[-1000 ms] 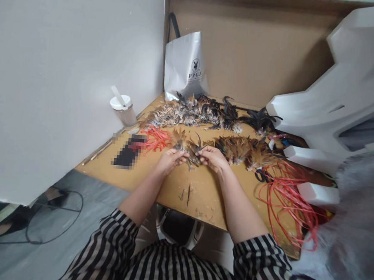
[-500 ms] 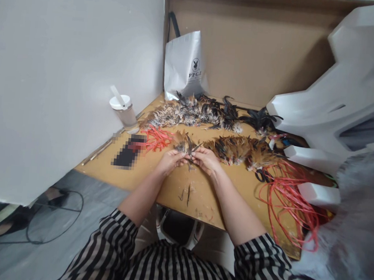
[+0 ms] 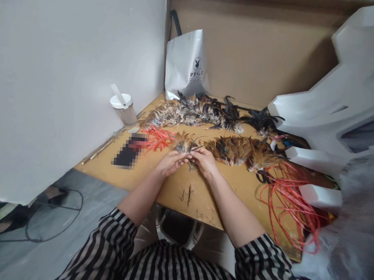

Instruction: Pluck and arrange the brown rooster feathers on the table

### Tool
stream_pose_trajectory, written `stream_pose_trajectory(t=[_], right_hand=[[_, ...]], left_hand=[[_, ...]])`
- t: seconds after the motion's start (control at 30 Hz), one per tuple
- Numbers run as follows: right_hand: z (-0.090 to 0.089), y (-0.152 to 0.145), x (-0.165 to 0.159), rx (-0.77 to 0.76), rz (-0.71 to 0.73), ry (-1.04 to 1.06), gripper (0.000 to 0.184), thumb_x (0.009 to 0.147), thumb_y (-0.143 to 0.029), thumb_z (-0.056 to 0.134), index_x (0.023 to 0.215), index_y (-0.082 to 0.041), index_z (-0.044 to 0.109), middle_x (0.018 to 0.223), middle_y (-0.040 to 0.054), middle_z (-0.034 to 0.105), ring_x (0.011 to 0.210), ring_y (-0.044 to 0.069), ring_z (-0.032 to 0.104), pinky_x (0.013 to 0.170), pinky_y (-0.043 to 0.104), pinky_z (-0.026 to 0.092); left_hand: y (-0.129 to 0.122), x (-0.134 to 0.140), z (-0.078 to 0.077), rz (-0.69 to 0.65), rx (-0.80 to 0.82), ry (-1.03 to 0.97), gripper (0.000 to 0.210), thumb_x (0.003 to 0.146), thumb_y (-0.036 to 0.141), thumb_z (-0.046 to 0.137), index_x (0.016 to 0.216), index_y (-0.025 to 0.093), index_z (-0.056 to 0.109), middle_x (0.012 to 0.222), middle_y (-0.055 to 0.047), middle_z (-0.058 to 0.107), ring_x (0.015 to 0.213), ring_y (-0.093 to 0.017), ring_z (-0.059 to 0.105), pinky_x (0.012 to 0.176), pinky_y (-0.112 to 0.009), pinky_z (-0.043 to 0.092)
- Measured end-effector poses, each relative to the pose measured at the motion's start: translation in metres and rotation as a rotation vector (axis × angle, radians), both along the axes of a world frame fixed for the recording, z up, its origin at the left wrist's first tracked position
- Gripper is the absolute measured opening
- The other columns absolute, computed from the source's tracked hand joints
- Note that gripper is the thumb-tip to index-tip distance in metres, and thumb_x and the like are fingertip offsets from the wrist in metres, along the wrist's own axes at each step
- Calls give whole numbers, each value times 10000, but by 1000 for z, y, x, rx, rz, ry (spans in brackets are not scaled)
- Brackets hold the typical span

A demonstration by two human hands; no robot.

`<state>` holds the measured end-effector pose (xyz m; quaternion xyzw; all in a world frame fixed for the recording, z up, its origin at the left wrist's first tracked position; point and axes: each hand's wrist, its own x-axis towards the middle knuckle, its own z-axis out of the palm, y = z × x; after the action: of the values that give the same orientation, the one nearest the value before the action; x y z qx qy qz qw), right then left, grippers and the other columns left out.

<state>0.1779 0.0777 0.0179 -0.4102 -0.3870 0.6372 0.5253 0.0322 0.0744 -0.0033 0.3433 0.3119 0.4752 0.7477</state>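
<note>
Over the middle of the table, my left hand [image 3: 173,161] pinches a small bunch of brown and dark feathers [image 3: 186,144] near its base. Close against it, my right hand [image 3: 204,159] has thumb and fingers together on a dark feather [image 3: 198,148] at the bunch's right side. The fingertips of both hands meet or nearly meet, and they hide the quills. Right of my hands lies a row of brown feather bunches [image 3: 241,150]. Behind it is a longer heap of speckled and black feathers [image 3: 195,110].
Red plastic strips [image 3: 158,137] lie beside a pixelated dark object [image 3: 129,152] at left, near a lidded cup [image 3: 124,109]. A silver bag [image 3: 184,66] stands at the back. Black-handled scissors [image 3: 263,176] and long red strands [image 3: 293,204] are at right, by white foam pieces [image 3: 320,198].
My right fingers have shifted slightly and closed in on my left fingertips at the bunch. The dark feathers between the hands sit differently. The view has moved a little.
</note>
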Motion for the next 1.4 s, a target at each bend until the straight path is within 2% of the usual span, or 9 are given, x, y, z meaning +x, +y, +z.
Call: stream_pose_trajectory(t=[0.17, 0.33, 0.57, 0.7, 0.9, 1.07, 1.4], right_hand=[[2, -2, 0, -6, 44, 24, 225, 507, -253, 750, 667, -156, 625, 602, -10, 629, 536, 85, 545, 481, 188, 360], [3, -1, 2, -23, 97, -6, 228, 533, -299, 744, 628, -128, 628, 558, 9, 612, 481, 69, 502, 449, 185, 342], [-3, 2, 2, -48, 0, -60, 286, 510, -338, 752, 561, -133, 559, 445, -30, 528, 376, 46, 398, 402, 190, 288], [1, 2, 4, -41, -20, -35, 294, 496, -331, 757, 560, -138, 545, 444, -43, 504, 392, 47, 392, 412, 192, 282], [4, 2, 10, 56, 52, -81, 248, 540, -318, 738, 602, -136, 582, 484, -35, 524, 420, 54, 408, 443, 203, 292], [3, 1, 12, 148, 100, -210, 230, 576, -337, 712, 652, -139, 625, 495, -32, 540, 428, 60, 397, 447, 210, 282], [5, 1, 13, 245, 139, -301, 272, 577, -370, 698, 721, -142, 668, 662, 13, 632, 581, 104, 509, 584, 240, 382]], left_hand=[[0, 0, 2, 21, -14, -38, 122, 656, 157, 675, 754, 85, 676, 723, -61, 675, 557, -37, 563, 503, -110, 420], [0, 0, 1, 67, 47, 41, 176, 642, 216, 690, 765, 92, 677, 744, -74, 675, 582, -55, 570, 532, -142, 425], [0, 5, -1, 174, 133, 219, 260, 598, 295, 713, 753, 91, 670, 689, -80, 670, 542, -83, 568, 504, -177, 414], [-1, 5, 0, 177, 120, 193, 275, 603, 300, 709, 770, 87, 660, 753, -96, 679, 573, -93, 588, 519, -181, 430], [-2, 1, 3, 79, 25, 92, 227, 650, 248, 686, 802, 83, 654, 779, -91, 683, 557, -61, 587, 484, -132, 413], [-4, 0, 5, -2, -21, 63, 168, 664, 204, 675, 776, 80, 651, 738, -74, 680, 515, -39, 565, 450, -109, 392], [-4, -2, 3, -109, -39, 72, 197, 635, 223, 699, 767, 87, 648, 685, -51, 659, 497, -27, 534, 442, -100, 381]])
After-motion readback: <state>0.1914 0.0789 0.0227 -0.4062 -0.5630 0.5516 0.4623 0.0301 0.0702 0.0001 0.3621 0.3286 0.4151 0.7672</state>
